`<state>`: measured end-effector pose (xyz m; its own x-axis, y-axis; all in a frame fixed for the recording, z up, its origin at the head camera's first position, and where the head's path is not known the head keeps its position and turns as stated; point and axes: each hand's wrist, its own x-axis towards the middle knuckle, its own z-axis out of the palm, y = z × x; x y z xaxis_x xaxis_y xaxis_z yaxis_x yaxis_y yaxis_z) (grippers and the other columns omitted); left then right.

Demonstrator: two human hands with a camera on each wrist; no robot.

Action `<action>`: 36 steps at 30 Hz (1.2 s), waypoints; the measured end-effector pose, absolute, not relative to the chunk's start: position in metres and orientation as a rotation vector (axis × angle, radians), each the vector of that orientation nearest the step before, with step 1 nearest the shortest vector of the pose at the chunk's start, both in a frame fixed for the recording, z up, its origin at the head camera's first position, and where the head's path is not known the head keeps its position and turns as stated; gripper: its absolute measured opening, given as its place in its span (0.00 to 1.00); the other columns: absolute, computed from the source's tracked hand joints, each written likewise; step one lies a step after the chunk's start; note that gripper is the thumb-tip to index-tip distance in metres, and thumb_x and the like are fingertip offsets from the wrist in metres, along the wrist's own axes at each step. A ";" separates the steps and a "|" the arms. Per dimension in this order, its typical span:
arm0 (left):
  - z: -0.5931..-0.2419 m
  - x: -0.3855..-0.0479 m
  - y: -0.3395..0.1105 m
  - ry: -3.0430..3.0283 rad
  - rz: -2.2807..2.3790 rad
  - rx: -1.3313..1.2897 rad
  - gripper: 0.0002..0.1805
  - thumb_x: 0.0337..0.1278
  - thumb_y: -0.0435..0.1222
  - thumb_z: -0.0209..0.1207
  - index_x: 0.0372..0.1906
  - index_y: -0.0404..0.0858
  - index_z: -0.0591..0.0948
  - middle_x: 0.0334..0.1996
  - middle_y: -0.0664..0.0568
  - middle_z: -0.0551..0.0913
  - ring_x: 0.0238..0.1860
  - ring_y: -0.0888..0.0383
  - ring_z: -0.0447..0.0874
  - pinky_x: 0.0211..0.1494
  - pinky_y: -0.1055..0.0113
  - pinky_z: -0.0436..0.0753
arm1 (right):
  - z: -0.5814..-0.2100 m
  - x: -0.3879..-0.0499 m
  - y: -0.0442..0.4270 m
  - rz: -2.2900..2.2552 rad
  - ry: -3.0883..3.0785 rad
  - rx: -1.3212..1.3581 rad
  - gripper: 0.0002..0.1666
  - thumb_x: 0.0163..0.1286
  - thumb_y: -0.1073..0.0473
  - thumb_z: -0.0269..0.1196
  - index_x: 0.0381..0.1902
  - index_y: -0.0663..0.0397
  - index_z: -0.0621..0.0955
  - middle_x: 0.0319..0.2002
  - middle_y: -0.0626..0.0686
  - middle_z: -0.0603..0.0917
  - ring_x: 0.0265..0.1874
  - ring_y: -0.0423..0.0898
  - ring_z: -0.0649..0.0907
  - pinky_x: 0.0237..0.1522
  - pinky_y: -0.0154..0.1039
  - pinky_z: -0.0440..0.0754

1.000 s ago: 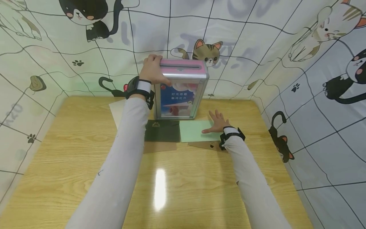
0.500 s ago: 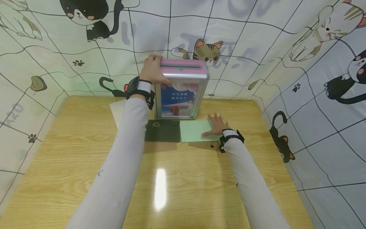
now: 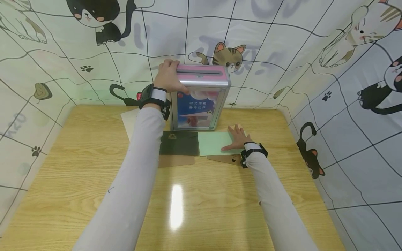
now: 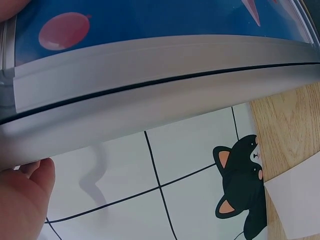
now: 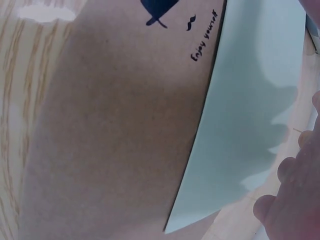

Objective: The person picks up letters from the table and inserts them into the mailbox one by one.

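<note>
A pink-topped box (image 3: 196,108) with a slot, silver edges and a blue front picture stands at the back of the table. Its upper left corner is gripped by my left hand (image 3: 168,76), thumb over the front; the left wrist view shows the box's silver side (image 4: 150,82) up close. My right hand (image 3: 237,138) lies with spread fingers at the right end of a pale green envelope (image 3: 211,144). Beneath that envelope a brown one (image 5: 110,125), printed "Enjoy yourself", sticks out. To the left lies a dark green envelope (image 3: 179,143), over another brown envelope (image 3: 177,161).
A whitish sheet (image 3: 129,120) lies left of the box, partly hidden by my left arm. Cat-printed sheeting (image 3: 163,31) closes off the back and both sides of the wooden table (image 3: 213,202).
My right hand has shifted slightly toward me and left over the pale green envelope. The left hand and the box stay put.
</note>
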<state>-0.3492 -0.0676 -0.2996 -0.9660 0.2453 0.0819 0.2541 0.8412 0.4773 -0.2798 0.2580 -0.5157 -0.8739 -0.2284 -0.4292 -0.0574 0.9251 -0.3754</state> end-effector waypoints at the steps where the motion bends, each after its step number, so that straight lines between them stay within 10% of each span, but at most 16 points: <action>1: -0.300 -0.349 -0.068 -2.996 -0.783 -0.406 0.61 0.22 0.50 0.71 0.69 0.40 0.53 0.67 0.44 0.52 0.65 0.47 0.50 0.63 0.56 0.65 | -0.516 -0.280 0.258 -0.484 2.603 -0.207 0.74 0.34 0.24 0.65 0.72 0.44 0.41 0.70 0.60 0.29 0.67 0.61 0.33 0.58 0.71 0.34; 36: -0.300 -0.349 -0.067 -2.998 -0.798 -0.397 0.61 0.22 0.50 0.71 0.69 0.41 0.53 0.68 0.44 0.51 0.66 0.48 0.50 0.63 0.57 0.64 | -0.526 -0.281 0.261 -0.455 2.612 -0.238 0.77 0.29 0.25 0.68 0.72 0.44 0.43 0.70 0.63 0.34 0.67 0.64 0.35 0.57 0.73 0.37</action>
<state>-0.3494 -0.0674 -0.2999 -0.9677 0.2398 0.0779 0.2468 0.8378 0.4871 -0.2812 0.2608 -0.5264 -0.8721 -0.2442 -0.4241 -0.0865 0.9299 -0.3575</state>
